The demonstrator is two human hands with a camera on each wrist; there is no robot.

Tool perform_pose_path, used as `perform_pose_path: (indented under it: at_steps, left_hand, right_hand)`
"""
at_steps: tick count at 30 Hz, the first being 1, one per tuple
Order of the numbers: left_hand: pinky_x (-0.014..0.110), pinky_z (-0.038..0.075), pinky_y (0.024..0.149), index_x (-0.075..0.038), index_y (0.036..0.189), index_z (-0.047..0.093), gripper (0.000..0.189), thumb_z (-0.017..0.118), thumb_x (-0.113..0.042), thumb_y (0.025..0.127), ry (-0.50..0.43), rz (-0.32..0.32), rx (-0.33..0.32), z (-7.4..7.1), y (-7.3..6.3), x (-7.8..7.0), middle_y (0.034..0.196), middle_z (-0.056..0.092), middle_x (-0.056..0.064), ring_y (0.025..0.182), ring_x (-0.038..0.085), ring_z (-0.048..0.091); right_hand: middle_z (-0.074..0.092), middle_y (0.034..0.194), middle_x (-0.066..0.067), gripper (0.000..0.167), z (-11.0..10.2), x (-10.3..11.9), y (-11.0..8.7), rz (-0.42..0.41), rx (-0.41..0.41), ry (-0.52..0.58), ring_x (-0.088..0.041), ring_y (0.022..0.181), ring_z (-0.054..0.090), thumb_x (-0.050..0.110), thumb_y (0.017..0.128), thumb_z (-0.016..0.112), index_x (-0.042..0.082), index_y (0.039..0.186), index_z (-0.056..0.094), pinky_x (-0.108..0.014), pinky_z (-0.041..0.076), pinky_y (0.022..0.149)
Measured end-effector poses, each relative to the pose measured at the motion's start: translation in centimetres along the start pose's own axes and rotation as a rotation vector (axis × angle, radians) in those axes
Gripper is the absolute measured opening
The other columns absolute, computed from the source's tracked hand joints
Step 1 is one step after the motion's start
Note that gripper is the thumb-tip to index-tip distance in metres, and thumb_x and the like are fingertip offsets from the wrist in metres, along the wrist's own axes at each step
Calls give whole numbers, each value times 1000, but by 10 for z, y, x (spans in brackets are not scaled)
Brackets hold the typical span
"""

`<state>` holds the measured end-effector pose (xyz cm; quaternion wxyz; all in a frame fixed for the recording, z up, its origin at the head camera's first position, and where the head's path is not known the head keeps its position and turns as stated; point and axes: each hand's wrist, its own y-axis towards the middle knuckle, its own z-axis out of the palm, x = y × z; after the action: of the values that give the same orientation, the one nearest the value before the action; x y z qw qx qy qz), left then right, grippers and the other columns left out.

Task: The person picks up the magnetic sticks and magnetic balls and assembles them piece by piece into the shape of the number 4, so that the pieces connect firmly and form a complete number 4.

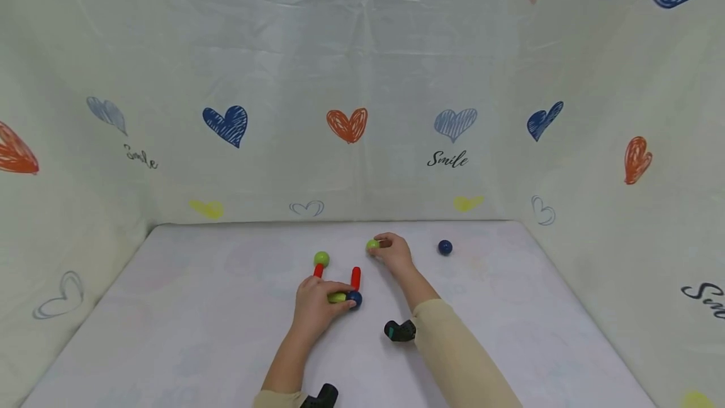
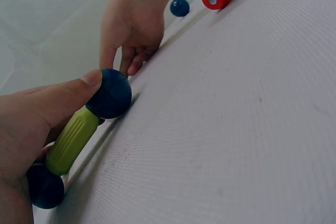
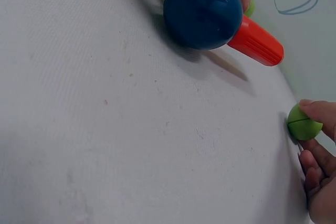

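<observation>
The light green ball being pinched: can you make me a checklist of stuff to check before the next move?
1. Light green, shiny round ball pinched by the right grip: ok.
2. Left grip steadying the dark blue, glossy round ball: ok, the thumb touches it.
3. Ribbed red plastic-looking rod meeting that blue ball: ok, it looks joined.
4. Rod's far end free, in case the green ball goes there: ok, it's bare.
5. Green ball touching that rod: not ok, they're apart.
6. Near end of the other red rod, the one tipped with a second green ball: cannot tell, the hand hides it.
</observation>
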<state>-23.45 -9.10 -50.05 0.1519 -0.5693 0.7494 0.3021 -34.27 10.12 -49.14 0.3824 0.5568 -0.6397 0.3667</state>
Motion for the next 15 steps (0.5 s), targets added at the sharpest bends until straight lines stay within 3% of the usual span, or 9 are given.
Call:
perform_pose_path:
  at_steps: [9, 15]
  left_hand:
    - [44, 37, 86, -23, 96, 79, 28, 86, -34, 71, 2, 5, -11, 1, 0, 0, 90, 72, -7, 89, 16, 50]
    - [44, 37, 85, -23, 96, 79, 27, 86, -34, 72, 13, 18, -13, 0, 0, -1, 89, 71, -7, 87, 16, 50]
  right_hand:
    - [66, 107, -13, 36, -7, -1, -4, 2, 43, 47, -28, 101, 59, 8, 79, 80, 4, 113, 69, -38, 51, 83]
    - [66, 109, -11, 36, -11, -3, -6, 27, 73, 101, -21, 81, 62, 12, 81, 78, 7, 116, 68, -30, 52, 70]
